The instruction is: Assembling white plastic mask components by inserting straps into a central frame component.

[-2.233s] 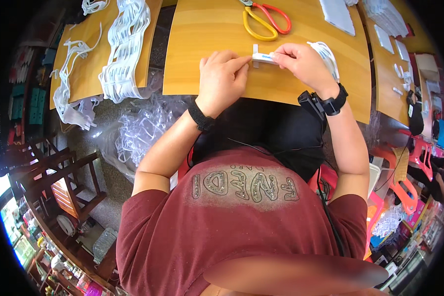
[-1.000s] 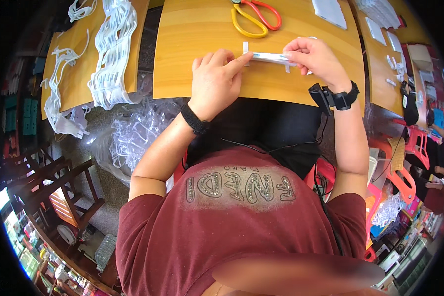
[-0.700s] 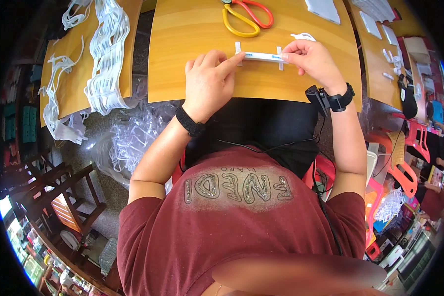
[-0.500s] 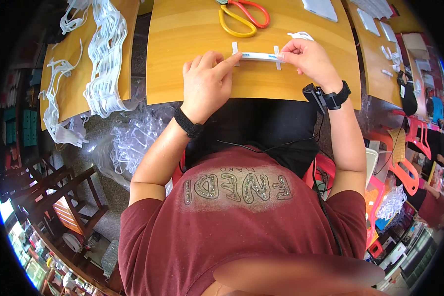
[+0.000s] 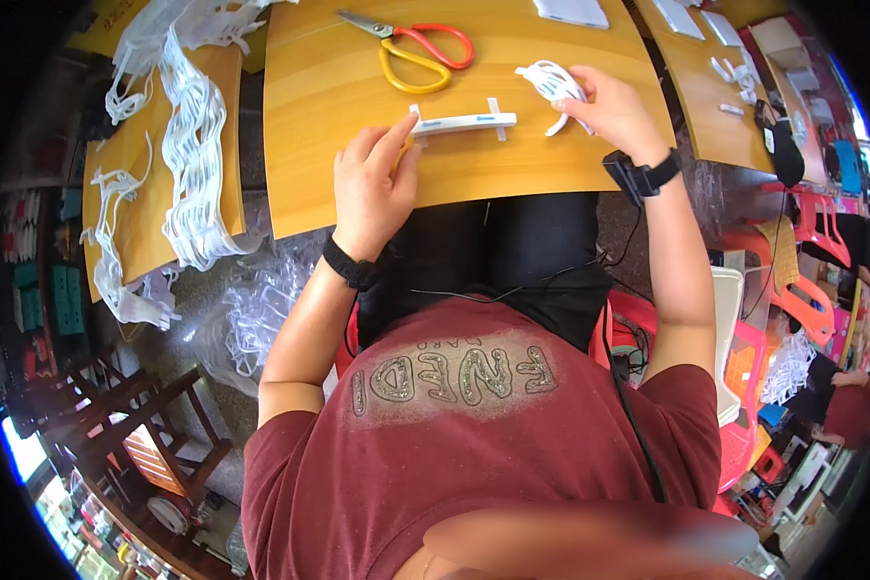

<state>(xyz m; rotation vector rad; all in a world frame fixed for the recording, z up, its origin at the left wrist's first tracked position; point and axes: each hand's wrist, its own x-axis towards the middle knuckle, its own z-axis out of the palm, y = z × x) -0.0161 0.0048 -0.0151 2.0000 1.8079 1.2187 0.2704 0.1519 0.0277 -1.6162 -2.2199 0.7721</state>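
Note:
A short white strip (image 5: 464, 123) with small blue marks lies across two pieces of white tape (image 5: 496, 106) on the wooden table. At its left end rests the index finger of my left hand (image 5: 377, 174), whose fingers are stretched and thumb stands apart. To the right, my right hand (image 5: 611, 108) has its thumb and fingers closed on a loose bundle of white straps (image 5: 551, 82), which lies partly on the table. Part of the bundle is hidden behind the fingers.
Beyond the strip lie scissors (image 5: 418, 50) with one red and one yellow handle. A white stack (image 5: 572, 10) sits at the table's far edge. Long white strap bands (image 5: 195, 159) drape over the left table. White pieces (image 5: 735, 72) lie on the right table.
My right hand has left the strip's right end and moved right to the bundle, now closed on it. My left hand stays by the strip's left end. The view has shifted.

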